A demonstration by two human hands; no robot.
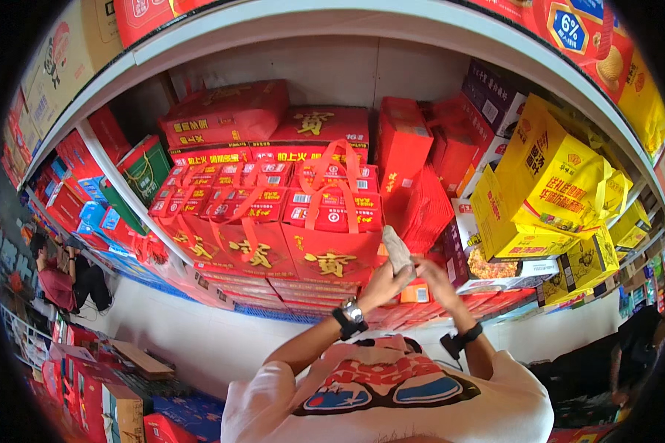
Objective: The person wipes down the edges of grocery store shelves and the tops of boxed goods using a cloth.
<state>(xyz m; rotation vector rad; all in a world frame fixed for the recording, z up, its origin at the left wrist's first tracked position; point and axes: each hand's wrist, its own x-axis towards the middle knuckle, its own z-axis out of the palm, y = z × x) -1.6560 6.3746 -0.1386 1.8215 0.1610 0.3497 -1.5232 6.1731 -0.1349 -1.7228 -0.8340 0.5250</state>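
Note:
A crumpled grey cloth (397, 250) is held up by my left hand (387, 283), which wears a wristwatch and a dark strap. My right hand (436, 283) is blurred by motion close beside the cloth's right edge; whether its fingers touch it cannot be made out. Beyond both hands, red gift bags (332, 243) with ribbon handles stand in a row on the shelf, packed with red boxes. A stack of folded red bags (425, 213) lies just behind the cloth, leaning beside an upright red box (403, 147).
Yellow gift bags (554, 171) lean at the right above a white-and-purple carton (479, 249). A white shelf edge (332, 16) arches overhead. A person (61, 274) sits at the far left, and another person's arm (618, 365) shows at the right. Boxes (105, 387) are piled behind at lower left.

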